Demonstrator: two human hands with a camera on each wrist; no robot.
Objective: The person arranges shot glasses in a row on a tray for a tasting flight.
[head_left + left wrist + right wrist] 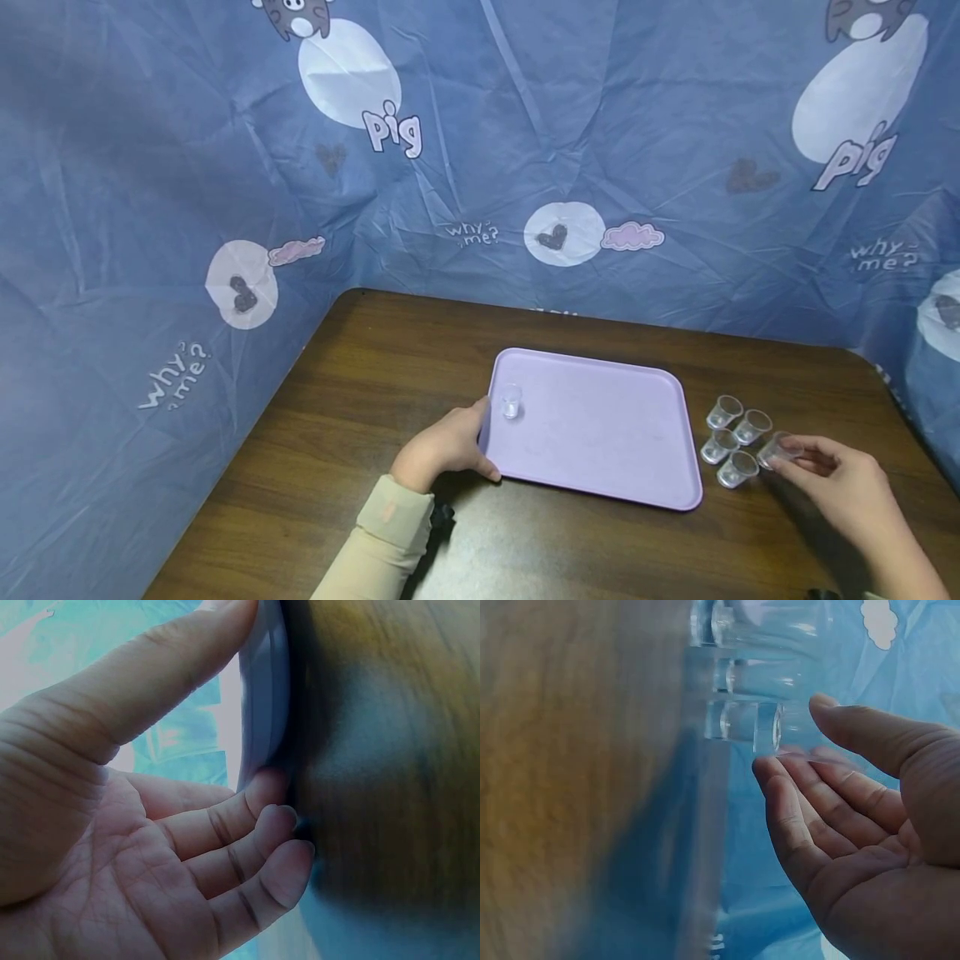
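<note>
My right hand pinches a small clear plastic cup between thumb and fingers. In the right wrist view its thick base sits higher than those of the cups behind, so it is off the table. Several matching cups stand close together just left of that hand, beside the lilac tray. One more clear cup stands upright on the tray near its left side. My left hand rests against the tray's near left corner, thumb along the front edge and relaxed fingers against the left edge.
The brown wooden table carries the tray and cups. A blue printed cloth hangs behind the table and along its left side. Dark wood surface lies left of the tray and in front of it.
</note>
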